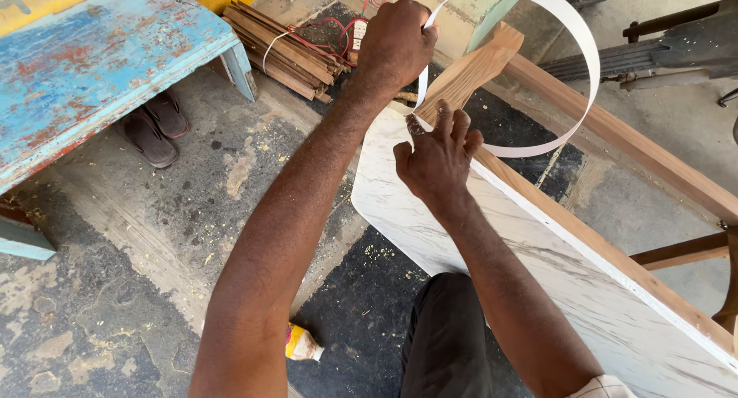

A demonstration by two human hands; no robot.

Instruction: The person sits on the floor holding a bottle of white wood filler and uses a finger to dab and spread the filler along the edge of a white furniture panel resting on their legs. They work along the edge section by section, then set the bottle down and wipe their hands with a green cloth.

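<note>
Your right hand (438, 156) presses fingertips on marble-look board (553, 283) corner, pinning strip end; left hand (393, 41) pinches white edging strip (588, 52), holding loop clear of wooden frame (615, 133).

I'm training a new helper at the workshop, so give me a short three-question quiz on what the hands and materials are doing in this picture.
1. True or false: the left hand grips the white edge strip, which curls into a loop.
2. Where does the right hand press? A) on the blue bench B) at the corner of the marble-patterned board C) on the bundle of wooden sticks
3. Fill in: under the blue bench lies a pair of dark ____.

Key: 1 true; 2 B; 3 sandals.
</note>
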